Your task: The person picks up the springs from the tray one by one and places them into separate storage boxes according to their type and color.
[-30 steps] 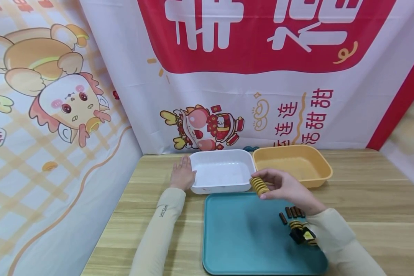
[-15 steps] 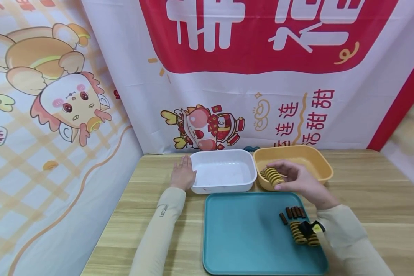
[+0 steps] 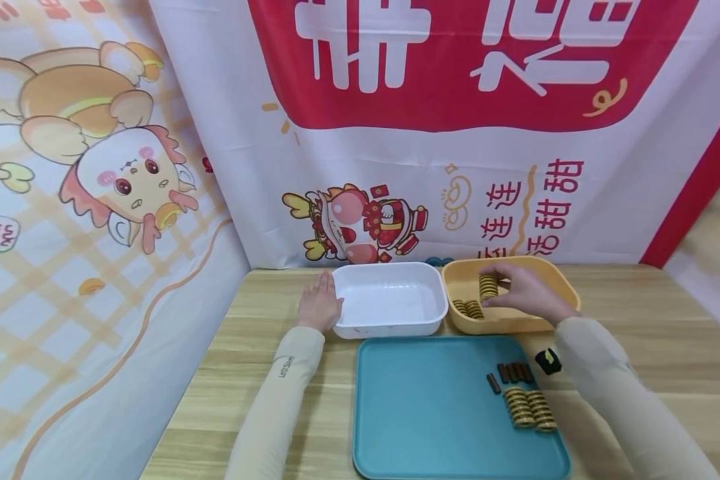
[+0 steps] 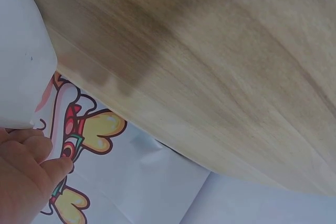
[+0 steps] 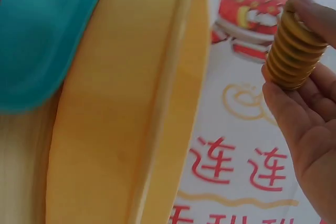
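My right hand (image 3: pixel 525 291) pinches a gold ribbed cylinder (image 3: pixel 489 287) between thumb and fingers over the yellow bin (image 3: pixel 555 283). In the right wrist view, that hand (image 5: pixel 315 129) holds the cylinder (image 5: pixel 296 51) beyond the rim of the bin. Two similar gold ribbed cylinders (image 3: pixel 473 309) lie in the bin's near left corner. My left hand (image 3: pixel 319 303) rests with straight fingers along the left end of the white bin (image 3: pixel 390 329). In the left wrist view, the left hand (image 4: pixel 23 177) is beside the white bin's edge (image 4: pixel 31 77).
A teal tray (image 3: pixel 432 413) lies in front of both bins. On its right side are two gold ribbed cylinders (image 3: pixel 529 409) and several small dark brown ribbed cylinders (image 3: pixel 514 373). A small black item (image 3: pixel 549 361) with a yellow mark shows beside the right sleeve. A printed cloth (image 3: pixel 360 153) hangs behind.
My right hand has carried the gold ribbed cylinder from above the tray's back edge rightward and back, over the yellow bin, turning it more upright. The left hand stays at the white bin.
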A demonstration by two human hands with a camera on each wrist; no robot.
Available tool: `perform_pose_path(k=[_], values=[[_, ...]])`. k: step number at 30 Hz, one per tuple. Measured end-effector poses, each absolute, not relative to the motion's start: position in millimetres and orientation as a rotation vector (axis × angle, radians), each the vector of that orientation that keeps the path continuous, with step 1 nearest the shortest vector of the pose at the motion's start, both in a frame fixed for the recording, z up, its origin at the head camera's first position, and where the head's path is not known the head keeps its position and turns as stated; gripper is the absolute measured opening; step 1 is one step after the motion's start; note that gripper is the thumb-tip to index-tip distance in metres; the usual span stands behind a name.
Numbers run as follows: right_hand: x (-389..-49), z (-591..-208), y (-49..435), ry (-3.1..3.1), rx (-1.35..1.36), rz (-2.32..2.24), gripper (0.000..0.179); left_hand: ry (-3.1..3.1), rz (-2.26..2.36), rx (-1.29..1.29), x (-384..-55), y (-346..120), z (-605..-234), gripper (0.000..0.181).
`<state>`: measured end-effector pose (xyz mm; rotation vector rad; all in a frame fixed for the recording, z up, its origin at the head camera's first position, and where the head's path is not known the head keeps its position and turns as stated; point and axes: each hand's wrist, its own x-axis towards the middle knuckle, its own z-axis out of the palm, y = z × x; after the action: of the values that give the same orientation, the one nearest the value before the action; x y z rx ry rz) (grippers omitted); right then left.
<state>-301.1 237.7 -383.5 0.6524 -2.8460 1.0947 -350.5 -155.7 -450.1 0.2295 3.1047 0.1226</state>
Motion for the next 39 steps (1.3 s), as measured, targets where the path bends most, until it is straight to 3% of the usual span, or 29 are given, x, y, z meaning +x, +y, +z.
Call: perform_pose_path(k=[12, 24, 35, 39], values=[[-333.2, -421.5, 250.0, -3.052, 0.752, 0.600, 0.046, 3.112, 0.126, 0.218, -349.4, -155.1, -449.8, 0.064], [-350.7, -440.7, 248.9, -3.162, 0.795, 0.540, 0.032, 3.115, 0.108, 0.222, -350.7, -157.0, -451.3, 0.064], [-353.9, -437.7, 239.4, -3.345, 0.561, 0.659, 0.040, 3.114, 0.112, 0.237, -351.4, -154.6, -446.2, 0.065], [-352.0, -442.2, 237.5, -3.336, 0.590, 0.668, 0.041, 3.119, 0.089, 0.259, -348.5, -156.4, -449.0, 0.064]])
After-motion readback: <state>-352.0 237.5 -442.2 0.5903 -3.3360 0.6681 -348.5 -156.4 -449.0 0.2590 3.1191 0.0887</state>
